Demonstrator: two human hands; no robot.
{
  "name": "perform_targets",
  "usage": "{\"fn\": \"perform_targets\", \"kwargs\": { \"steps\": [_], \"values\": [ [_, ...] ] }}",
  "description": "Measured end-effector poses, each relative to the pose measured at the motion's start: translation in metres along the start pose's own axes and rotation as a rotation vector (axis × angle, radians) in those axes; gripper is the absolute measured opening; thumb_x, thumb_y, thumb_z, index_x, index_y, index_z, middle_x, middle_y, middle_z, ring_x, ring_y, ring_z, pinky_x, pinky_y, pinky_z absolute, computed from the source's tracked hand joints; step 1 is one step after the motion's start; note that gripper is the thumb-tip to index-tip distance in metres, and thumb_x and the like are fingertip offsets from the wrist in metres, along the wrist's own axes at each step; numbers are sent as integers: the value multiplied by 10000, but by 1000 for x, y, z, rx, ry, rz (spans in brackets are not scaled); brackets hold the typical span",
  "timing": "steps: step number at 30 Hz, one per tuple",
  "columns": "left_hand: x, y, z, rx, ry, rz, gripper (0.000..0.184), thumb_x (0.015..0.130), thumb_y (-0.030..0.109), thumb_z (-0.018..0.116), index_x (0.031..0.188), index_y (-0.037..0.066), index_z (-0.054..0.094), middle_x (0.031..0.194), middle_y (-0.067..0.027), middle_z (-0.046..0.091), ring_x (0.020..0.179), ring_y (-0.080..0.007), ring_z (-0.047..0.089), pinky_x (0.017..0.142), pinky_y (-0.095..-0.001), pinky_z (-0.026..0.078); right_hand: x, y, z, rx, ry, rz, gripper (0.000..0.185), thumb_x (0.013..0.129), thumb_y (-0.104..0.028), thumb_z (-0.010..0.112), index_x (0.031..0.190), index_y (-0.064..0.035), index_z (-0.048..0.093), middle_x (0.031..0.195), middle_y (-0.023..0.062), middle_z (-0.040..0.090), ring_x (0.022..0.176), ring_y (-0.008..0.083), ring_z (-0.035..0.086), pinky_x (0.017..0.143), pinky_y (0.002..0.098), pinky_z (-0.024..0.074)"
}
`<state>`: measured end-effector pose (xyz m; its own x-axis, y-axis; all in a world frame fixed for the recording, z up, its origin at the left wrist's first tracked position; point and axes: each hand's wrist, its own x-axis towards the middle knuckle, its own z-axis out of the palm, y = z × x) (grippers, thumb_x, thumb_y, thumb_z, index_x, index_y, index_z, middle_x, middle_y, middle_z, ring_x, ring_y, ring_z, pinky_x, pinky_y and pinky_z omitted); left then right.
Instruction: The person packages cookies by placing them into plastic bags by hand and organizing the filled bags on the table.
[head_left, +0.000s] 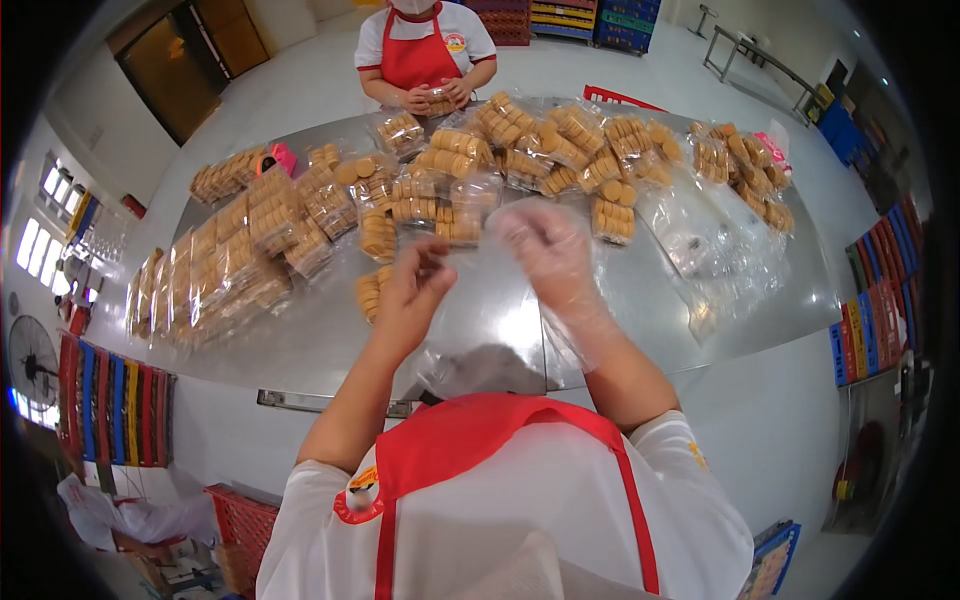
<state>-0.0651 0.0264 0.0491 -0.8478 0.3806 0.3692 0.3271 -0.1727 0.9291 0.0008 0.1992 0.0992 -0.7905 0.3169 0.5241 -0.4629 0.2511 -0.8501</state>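
Note:
My left hand (417,292) is bare, raised above the steel table (480,335), its fingers curled apart with nothing between them. Facing it, my right hand (548,252) wears a clear plastic glove; its fingers are bent and blurred, and whether they hold anything cannot be made out. Just beyond both hands lie clear packs of round biscuits (455,160). One pack (378,235) is beside my left hand, and another (613,218) lies to the right of my right hand. Flat clear plastic bags (700,235) are spread on the table at the right.
Stacked biscuit packs (230,250) cover the table's left side. More packs (740,165) and a pink item (775,148) are at the far right. Across the table a co-worker in a red apron (418,50) holds a pack. Crate stacks (115,400) stand off the table's sides.

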Motion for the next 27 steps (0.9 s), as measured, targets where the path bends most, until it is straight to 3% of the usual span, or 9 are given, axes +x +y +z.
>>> {"fn": "perform_targets", "kwargs": {
  "steps": [2,5,10,13,15,16,19,22,27],
  "values": [
    [16,18,3,-120,95,71,191,1008,203,589,979,15,607,786,19,549,687,-77,495,648,-222,418,3,-9,9,-298,-265,-170,132,924,-111,653,932,21,654,794,156,653,712,306,633,660,384,495],
    [23,26,-11,-137,35,47,230,1029,238,568,926,32,576,763,39,498,657,-64,435,605,-228,365,-4,-13,22,-357,-178,-167,111,904,-75,638,928,32,625,818,219,618,761,386,618,704,430,491],
    [11,6,3,-23,253,117,322,1050,280,530,805,72,519,722,55,433,645,-44,361,558,-226,288,-33,-10,35,-237,-273,-72,76,929,-68,608,934,8,614,865,200,618,833,359,611,760,389,490],
    [-9,12,6,-343,76,-52,374,1051,285,526,750,65,495,682,52,428,623,-48,348,542,-238,288,-27,-7,27,-248,-366,118,108,942,-96,590,911,6,608,862,183,605,815,317,582,762,372,474],
    [-8,15,11,-190,107,2,382,1047,280,531,738,59,496,664,49,426,605,-50,355,529,-248,289,-24,-10,26,-264,-358,247,166,944,-118,569,852,14,608,797,174,587,748,311,541,745,367,460],
    [-6,17,13,-111,127,34,385,1045,277,534,732,57,497,655,48,425,596,-51,358,523,-253,290,-34,-15,27,137,-358,258,156,945,-113,566,853,2,617,824,173,606,728,306,533,705,381,454],
    [-5,30,18,20,67,63,376,1037,275,546,728,60,525,652,34,446,593,-52,394,526,-246,317,-32,-35,13,134,-592,394,119,923,-109,596,881,-10,647,879,175,642,738,327,575,685,410,468],
    [-11,39,12,-34,-130,-263,319,1018,284,568,794,57,567,701,19,498,629,-65,457,573,-235,362,-22,-12,3,-505,-268,-10,89,901,-100,615,918,-30,668,926,174,665,798,363,622,714,421,495],
    [-8,24,0,-541,-416,-438,286,967,330,606,957,44,592,792,-42,585,674,-148,569,566,-293,434,-32,-29,7,-485,-154,-39,70,886,-69,657,914,-8,676,885,141,661,817,355,635,717,403,498]
  ]
}}
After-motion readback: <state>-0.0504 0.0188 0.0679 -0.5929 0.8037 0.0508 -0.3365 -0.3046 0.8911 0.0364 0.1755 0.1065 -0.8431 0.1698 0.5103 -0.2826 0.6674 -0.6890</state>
